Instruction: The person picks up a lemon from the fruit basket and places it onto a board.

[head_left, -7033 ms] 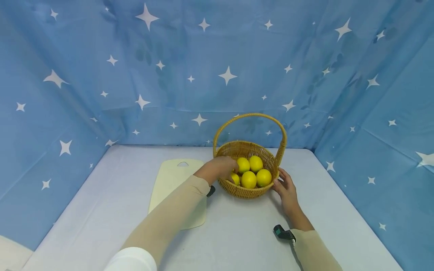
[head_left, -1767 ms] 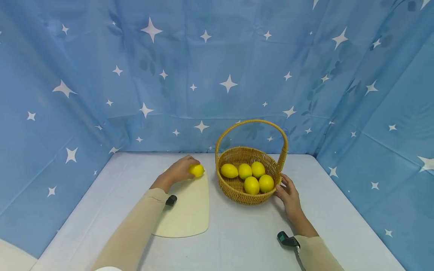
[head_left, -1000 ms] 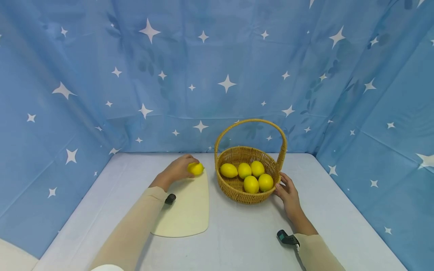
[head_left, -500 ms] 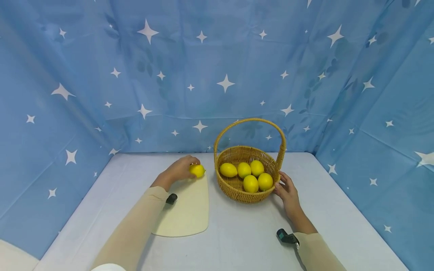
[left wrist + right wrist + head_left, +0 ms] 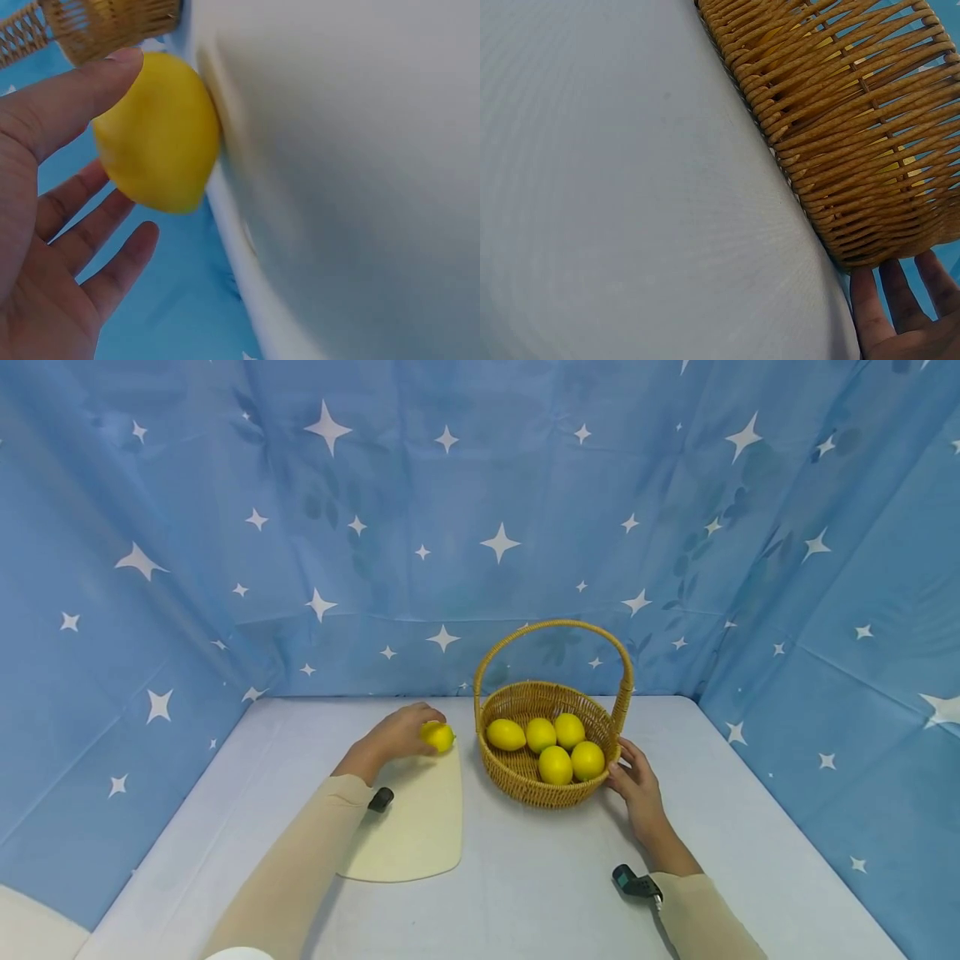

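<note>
My left hand [image 5: 401, 734] holds a yellow lemon [image 5: 438, 737] at the far end of a cream cutting board [image 5: 412, 827]. In the left wrist view the thumb lies against the near side of the lemon [image 5: 159, 135], and some fingers are spread clear of it. The lemon's underside is against or just above the board; I cannot tell which. To the right stands a wicker basket [image 5: 536, 793] with several lemons [image 5: 556, 766] inside. My right hand [image 5: 637, 789] touches the basket's right side, its fingertips against the woven wall [image 5: 870, 142] in the right wrist view.
A tall arched handle [image 5: 553, 625] rises over the basket. The table [image 5: 525, 893] has a white cover, and a blue star-printed curtain [image 5: 420, 585] surrounds it at the back and sides. Black wrist cameras [image 5: 633, 883] are worn on both arms.
Seven seconds ago my left hand was inside the basket; it has since moved left to the board with a lemon. Over the last second it barely shifted. The right hand stayed at the basket.
</note>
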{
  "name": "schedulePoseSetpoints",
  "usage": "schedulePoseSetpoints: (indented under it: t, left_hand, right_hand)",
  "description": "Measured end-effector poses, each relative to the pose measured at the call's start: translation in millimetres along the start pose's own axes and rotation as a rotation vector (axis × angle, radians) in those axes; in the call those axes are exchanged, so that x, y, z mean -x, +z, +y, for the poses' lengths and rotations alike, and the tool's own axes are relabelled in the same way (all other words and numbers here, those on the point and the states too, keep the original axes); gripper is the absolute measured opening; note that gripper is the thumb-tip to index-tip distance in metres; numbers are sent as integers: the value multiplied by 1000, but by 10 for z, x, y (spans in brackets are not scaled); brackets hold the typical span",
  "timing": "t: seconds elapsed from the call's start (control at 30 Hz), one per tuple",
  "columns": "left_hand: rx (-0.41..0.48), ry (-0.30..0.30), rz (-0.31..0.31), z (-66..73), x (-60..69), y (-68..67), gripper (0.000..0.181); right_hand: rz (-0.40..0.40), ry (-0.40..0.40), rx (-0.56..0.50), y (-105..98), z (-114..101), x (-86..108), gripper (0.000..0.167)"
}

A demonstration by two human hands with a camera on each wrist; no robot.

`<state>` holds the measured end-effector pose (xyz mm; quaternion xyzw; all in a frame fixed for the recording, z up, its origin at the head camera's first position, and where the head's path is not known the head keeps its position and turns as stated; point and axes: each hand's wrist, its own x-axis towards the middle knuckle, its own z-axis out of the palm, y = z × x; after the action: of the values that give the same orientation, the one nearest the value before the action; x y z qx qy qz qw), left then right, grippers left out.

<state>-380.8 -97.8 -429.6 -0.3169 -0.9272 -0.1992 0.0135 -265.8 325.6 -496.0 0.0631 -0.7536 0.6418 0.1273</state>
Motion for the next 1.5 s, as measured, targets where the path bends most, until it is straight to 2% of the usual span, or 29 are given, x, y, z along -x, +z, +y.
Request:
schedulePoseSetpoints:
  t: [0.3, 0.47, 0.77, 0.83, 0.97, 1.1, 1.2, 1.3, 1.5]
  left_hand:
    - [-16, 61, 28, 261, 106, -48, 46]
    - [-52, 132, 46, 452, 156, -92, 45]
    - [-141, 289, 104, 816, 141, -132, 43]
    - [-175, 317, 119, 885, 124, -123, 41]
    - [-178, 352, 129, 1005, 67, -91, 39]
    - [-160, 336, 92, 1083, -32, -24, 40]
    - [-148, 313, 41, 1127, -122, 59, 40]
    - [-137, 316, 7, 1175, -201, 142, 39]
    - [-99, 349, 18, 1268, -333, 267, 38]
  right_hand:
    - [6, 11, 14, 8, 2, 7, 56]
    - [2, 27, 7, 8, -31, 8, 57]
    - [-19, 31, 21, 68, -273, 88, 57]
    - [-19, 29, 21, 62, -260, 79, 57]
    - [-12, 28, 5, 27, -132, 28, 57]
    - [-11, 28, -8, 14, -23, -13, 56]
    - [-10, 19, -2, 17, -2, -11, 57]
    - [-2, 10, 8, 12, 0, 6, 57]
    - [0, 5, 1, 9, 6, 4, 56]
